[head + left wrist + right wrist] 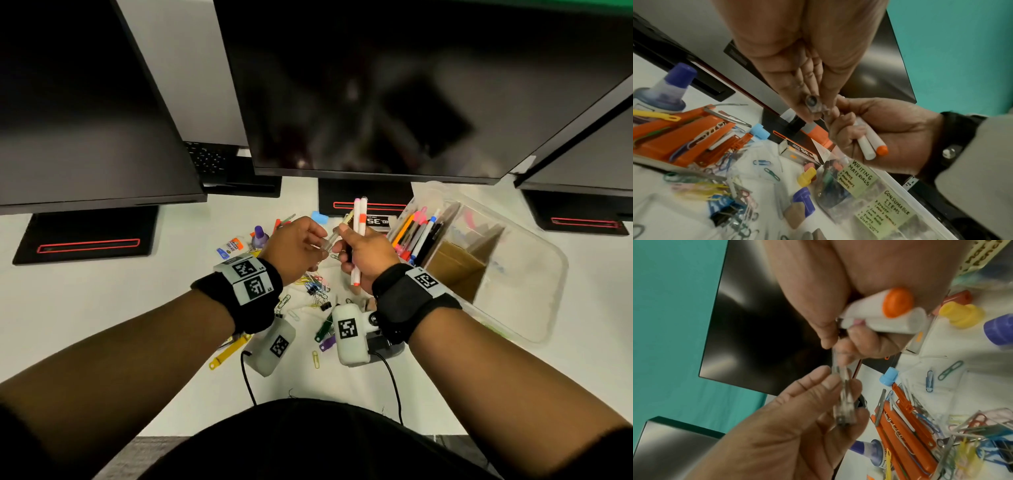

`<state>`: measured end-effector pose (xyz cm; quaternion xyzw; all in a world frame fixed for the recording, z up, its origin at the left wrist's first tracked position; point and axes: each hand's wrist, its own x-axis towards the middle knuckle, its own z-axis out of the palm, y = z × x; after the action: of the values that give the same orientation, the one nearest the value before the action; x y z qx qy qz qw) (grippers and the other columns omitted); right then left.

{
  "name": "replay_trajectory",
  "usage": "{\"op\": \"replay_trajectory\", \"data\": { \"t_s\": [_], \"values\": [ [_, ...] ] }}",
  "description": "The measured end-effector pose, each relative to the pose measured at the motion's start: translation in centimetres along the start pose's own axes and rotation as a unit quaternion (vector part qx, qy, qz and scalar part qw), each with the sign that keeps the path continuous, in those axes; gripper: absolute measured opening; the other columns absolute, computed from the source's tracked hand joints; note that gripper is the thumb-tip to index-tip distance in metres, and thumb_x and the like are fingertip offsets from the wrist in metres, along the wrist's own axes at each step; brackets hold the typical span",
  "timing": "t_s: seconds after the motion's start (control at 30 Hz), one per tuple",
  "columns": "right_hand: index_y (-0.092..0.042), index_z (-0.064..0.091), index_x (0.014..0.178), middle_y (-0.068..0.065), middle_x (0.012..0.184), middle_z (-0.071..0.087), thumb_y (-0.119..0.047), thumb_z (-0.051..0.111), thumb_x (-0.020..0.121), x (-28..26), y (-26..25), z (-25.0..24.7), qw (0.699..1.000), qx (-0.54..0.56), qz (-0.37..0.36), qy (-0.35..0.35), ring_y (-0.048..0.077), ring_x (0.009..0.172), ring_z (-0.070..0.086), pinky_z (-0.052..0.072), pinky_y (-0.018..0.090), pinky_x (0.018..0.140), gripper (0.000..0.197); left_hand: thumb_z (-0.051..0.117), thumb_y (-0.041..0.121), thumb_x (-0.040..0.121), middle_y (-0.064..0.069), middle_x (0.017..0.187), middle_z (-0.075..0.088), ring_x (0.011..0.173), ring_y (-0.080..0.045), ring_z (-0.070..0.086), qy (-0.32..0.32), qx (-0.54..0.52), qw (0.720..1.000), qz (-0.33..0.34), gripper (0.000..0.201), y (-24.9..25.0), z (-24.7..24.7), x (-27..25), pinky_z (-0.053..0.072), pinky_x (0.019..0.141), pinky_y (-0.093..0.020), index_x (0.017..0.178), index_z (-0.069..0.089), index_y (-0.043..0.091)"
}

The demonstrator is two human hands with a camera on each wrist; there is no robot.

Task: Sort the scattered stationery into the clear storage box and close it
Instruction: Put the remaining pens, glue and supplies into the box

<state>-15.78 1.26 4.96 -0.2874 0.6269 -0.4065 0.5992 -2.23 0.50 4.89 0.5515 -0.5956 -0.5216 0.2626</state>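
Note:
My right hand (346,248) grips two white markers (359,226) with orange ends, upright above the desk. Its thumb and forefinger also pinch the top of a clear pen (842,394). My left hand (317,245) holds that pen's lower end between its fingertips (807,112). The two hands meet just left of the clear storage box (534,240), which stands open at the right. Several pens and markers (418,233) fill its left compartment. Green labels (859,175) on its wall read "Writing Materials" and "Consumable Items".
Under the hands lie paper clips and binder clips (315,284), orange fasteners (684,134), a glue bottle (233,246), a purple-capped bottle (260,236), a blue cap (319,216) and a staples box (799,151). Black monitors (376,85) and their stands line the back.

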Motion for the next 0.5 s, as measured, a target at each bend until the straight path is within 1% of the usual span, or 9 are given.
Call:
{"op": "replay_trajectory", "data": {
  "t_s": [0.07,0.17,0.23,0.27,0.37,0.4,0.43,0.47,0.5],
  "values": [
    [-0.011,0.051,0.088,0.003,0.063,0.047,-0.020,0.047,0.097,-0.2,-0.1,-0.4,1.000,-0.006,-0.003,0.015,0.012,0.048,0.039,0.033,0.019,0.036,0.013,0.071,0.003,0.078,-0.001,0.076,0.061,0.069,-0.016,0.059,-0.003,0.015,1.000,0.019,0.020,0.0,0.5,0.1,0.055,0.067,-0.034,0.080,0.056,0.017],
    [-0.011,0.048,0.076,0.005,0.063,0.050,-0.018,0.043,0.098,-0.1,-1.1,-1.3,0.998,0.013,-0.015,0.051,0.016,0.053,0.047,0.042,0.026,0.048,0.023,0.073,0.016,0.078,-0.001,0.071,0.065,0.068,-0.016,0.062,-0.023,0.022,0.999,0.038,0.019,0.5,1.2,0.0,0.055,0.066,-0.033,0.071,0.056,0.023],
    [-0.009,0.047,0.078,0.010,0.067,0.058,-0.013,0.039,0.098,0.1,-2.4,-2.4,0.996,0.050,-0.032,0.068,0.021,0.058,0.056,0.049,0.030,0.055,0.022,0.069,0.020,0.082,-0.002,0.074,0.065,0.071,-0.017,0.062,-0.023,0.041,0.998,0.050,0.016,0.7,1.3,0.3,0.055,0.069,-0.034,0.071,0.057,0.024],
    [-0.008,0.045,0.080,0.012,0.068,0.060,-0.011,0.038,0.098,0.4,-3.0,-3.2,0.994,0.067,-0.032,0.076,0.023,0.058,0.058,0.052,0.031,0.055,0.020,0.067,0.018,0.084,-0.002,0.075,0.065,0.073,-0.017,0.062,-0.025,0.056,0.997,0.052,0.015,0.6,1.2,0.4,0.055,0.072,-0.035,0.073,0.058,0.023],
    [-0.006,0.043,0.076,0.011,0.052,0.056,-0.004,0.038,0.096,1.7,-4.1,-6.3,0.987,0.102,-0.005,0.124,0.024,0.046,0.054,0.052,0.032,0.047,0.021,0.062,0.012,0.086,0.002,0.080,0.062,0.079,-0.016,0.059,-0.049,0.117,0.991,0.044,0.003,-0.5,0.4,0.7,0.052,0.083,-0.034,0.088,0.065,0.012],
    [-0.005,0.045,0.071,0.012,0.049,0.057,-0.003,0.040,0.094,2.2,-4.3,-7.5,0.987,0.066,0.005,0.150,0.022,0.042,0.053,0.052,0.030,0.046,0.023,0.062,0.012,0.087,0.003,0.081,0.061,0.081,-0.015,0.058,-0.058,0.139,0.988,0.035,0.008,-1.1,0.1,0.7,0.051,0.083,-0.032,0.093,0.065,0.010],
    [-0.006,0.048,0.067,0.012,0.052,0.061,-0.005,0.045,0.091,2.8,-4.4,-8.6,0.984,0.006,0.011,0.178,0.020,0.041,0.053,0.053,0.030,0.048,0.025,0.062,0.012,0.087,0.005,0.082,0.060,0.082,-0.014,0.058,-0.067,0.158,0.985,0.027,0.010,-1.8,-0.2,0.6,0.051,0.083,-0.029,0.096,0.065,0.009],
    [-0.011,0.050,0.064,0.010,0.059,0.064,-0.009,0.050,0.089,3.0,-4.4,-9.5,0.976,-0.084,0.021,0.197,0.017,0.044,0.056,0.053,0.031,0.053,0.025,0.062,0.013,0.087,0.005,0.082,0.060,0.083,-0.014,0.058,-0.072,0.175,0.982,0.019,0.012,-2.5,-0.4,0.5,0.050,0.082,-0.028,0.098,0.064,0.010],
    [-0.018,0.050,0.064,0.003,0.061,0.064,-0.013,0.054,0.088,3.4,-4.4,-10.2,0.966,-0.168,0.037,0.193,0.011,0.045,0.058,0.052,0.028,0.056,0.024,0.062,0.013,0.086,0.005,0.083,0.060,0.084,-0.014,0.058,-0.075,0.191,0.979,0.016,0.012,-3.1,-0.6,0.3,0.049,0.082,-0.027,0.098,0.064,0.010]
  ]
}}
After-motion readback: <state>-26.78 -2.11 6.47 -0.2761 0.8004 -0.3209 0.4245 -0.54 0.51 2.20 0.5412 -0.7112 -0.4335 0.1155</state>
